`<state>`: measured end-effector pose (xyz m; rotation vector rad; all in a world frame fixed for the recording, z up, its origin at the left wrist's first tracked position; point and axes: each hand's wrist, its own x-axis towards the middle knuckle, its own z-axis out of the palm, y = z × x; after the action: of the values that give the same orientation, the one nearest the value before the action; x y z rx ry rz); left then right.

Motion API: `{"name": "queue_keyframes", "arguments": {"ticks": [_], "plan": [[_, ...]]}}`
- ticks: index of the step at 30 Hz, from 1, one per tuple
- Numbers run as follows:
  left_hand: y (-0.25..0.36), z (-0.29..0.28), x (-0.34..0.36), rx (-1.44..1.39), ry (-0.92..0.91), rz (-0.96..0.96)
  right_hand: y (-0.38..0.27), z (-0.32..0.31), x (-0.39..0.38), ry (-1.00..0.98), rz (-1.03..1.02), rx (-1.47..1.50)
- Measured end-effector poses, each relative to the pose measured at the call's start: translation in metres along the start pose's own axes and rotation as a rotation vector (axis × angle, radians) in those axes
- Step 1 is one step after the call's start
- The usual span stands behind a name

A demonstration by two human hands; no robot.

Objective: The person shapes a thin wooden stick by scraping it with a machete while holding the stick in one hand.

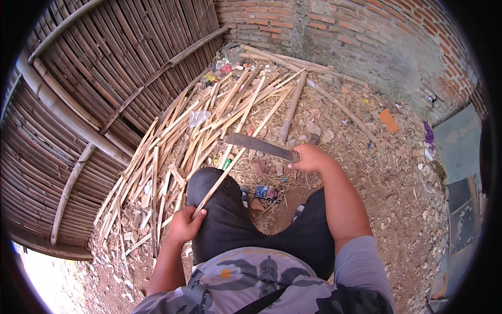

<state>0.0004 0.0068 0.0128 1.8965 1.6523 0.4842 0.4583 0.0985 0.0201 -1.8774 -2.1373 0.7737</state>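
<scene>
My left hand [186, 225] is closed around the near end of a long, pale bamboo strip [215, 187]. The strip slants up and away over my left knee, and its far part reaches over the pile of strips. In my right hand [310, 158] is the handle of a machete [257, 145], mostly hidden by my fingers. Its dark, broad blade points left, crossing the strip beyond my knees; whether blade and strip touch, I cannot tell.
Split bamboo strips [172, 137] lie heaped at the left against a bamboo-slat wall [157, 39]. Thicker poles [294, 107] rest beyond the machete, before a brick wall [361, 47]. A colourful packet [269, 193] lies between my feet. Grey panels [460, 141] stand at the right.
</scene>
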Motion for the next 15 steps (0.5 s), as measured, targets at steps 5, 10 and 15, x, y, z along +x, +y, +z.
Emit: {"name": "queue_keyframes", "arguments": {"ticks": [5,10,15], "plan": [[0.000,0.001,0.000,0.004,0.005,0.003,0.009,-0.004,0.000,0.022,0.065,0.069],[-0.001,0.003,0.001,0.004,0.010,-0.010,0.005,0.009,0.009,0.026,0.023,0.057],[-0.006,0.004,0.001,-0.002,0.017,0.005,-0.009,0.010,0.008,-0.045,-0.020,-0.047]]}}
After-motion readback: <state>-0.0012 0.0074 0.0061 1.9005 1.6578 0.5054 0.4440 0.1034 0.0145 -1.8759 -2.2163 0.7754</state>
